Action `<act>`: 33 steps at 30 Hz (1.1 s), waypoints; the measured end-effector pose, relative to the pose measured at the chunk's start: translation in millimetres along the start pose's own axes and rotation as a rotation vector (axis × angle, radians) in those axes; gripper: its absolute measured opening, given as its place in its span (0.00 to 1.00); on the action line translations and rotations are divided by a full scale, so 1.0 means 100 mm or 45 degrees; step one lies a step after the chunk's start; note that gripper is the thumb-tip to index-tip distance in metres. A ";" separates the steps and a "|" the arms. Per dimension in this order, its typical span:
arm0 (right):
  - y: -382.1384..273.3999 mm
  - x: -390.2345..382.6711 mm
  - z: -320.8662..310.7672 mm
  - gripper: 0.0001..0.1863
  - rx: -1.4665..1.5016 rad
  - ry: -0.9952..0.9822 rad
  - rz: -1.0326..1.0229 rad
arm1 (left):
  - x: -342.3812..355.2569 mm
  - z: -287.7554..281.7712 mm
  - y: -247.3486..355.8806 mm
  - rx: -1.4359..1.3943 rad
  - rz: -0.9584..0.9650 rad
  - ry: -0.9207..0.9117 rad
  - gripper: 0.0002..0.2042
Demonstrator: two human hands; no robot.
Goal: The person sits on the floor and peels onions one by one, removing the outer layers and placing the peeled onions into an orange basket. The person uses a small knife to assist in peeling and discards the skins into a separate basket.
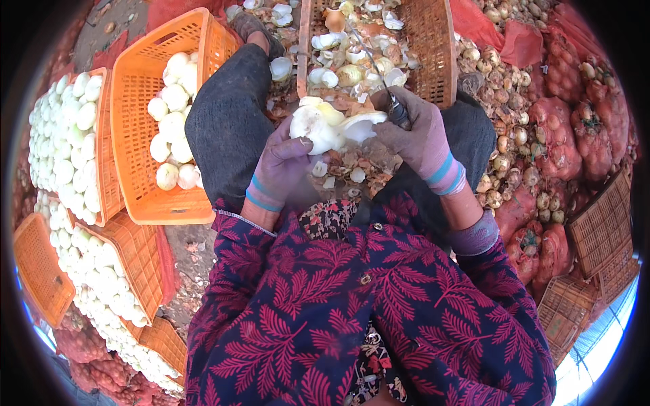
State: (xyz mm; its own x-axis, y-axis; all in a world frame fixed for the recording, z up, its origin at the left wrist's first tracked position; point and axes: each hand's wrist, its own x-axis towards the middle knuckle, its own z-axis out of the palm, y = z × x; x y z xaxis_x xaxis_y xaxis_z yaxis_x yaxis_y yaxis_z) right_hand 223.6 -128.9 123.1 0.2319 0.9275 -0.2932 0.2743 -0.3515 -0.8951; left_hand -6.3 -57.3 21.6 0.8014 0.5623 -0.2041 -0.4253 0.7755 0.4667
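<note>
Your left hand [281, 162]: fingers clamped on a white onion [315, 128]. Your right hand [421, 132]: fingers clamped on a knife [398, 114], touching a peeled layer [363, 126].

Peeled onion and slim knife, each in a hand
The pale, rounded onion [315, 127] rests in the left hand [284, 157]; a curved white layer [363, 126] spans from it to the right hand [418, 132], where the dark-handled knife [397, 111] slants, thin blade pointing up-left, away from the onion
</note>
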 end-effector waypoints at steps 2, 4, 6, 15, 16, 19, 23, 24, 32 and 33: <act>-0.12 0.03 -0.09 0.17 0.122 -0.080 0.128 | 0.03 0.06 0.00 -0.046 0.006 -0.015 0.37; -0.21 0.02 -0.15 0.16 -0.009 -0.169 0.105 | 0.07 0.13 0.00 -0.107 -0.003 0.007 0.36; -0.26 0.03 -0.20 0.15 -0.100 -0.219 0.069 | 0.12 0.06 0.02 -0.040 -0.041 -0.003 0.36; 0.19 0.59 -0.82 0.28 -0.335 0.242 -0.044 | 0.01 -0.03 -0.05 -0.173 -0.039 0.000 0.31; 0.25 0.60 -0.82 0.32 -0.524 0.235 -0.026 | 0.00 -0.01 -0.05 -0.209 -0.028 0.034 0.30; 0.36 0.51 -0.59 0.43 -0.730 0.123 -0.122 | 0.03 -0.02 -0.14 -0.396 0.024 0.278 0.28; 0.24 0.05 0.15 0.49 -0.583 -0.263 -0.482 | 0.05 0.03 -0.19 -0.553 0.006 0.368 0.24; 0.26 0.01 0.24 0.50 -0.668 -0.324 -0.438 | 0.02 -0.01 -0.23 -0.355 0.064 0.344 0.23; 0.42 0.22 0.11 0.47 -0.624 -0.209 -0.583 | -0.05 -0.11 -0.22 -0.391 -0.210 0.120 0.26; 0.41 0.28 0.04 0.44 -0.635 -0.193 -0.412 | -0.07 -0.05 -0.21 -0.303 -0.217 0.109 0.27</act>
State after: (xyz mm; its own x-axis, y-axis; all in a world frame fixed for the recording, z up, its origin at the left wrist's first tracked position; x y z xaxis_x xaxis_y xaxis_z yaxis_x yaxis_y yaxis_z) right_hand 237.7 -116.9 76.4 -0.0614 0.9920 -0.1100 0.7209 -0.0322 -0.6922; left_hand -5.1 -75.9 9.5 0.8356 0.4326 -0.3387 -0.3825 0.9006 0.2065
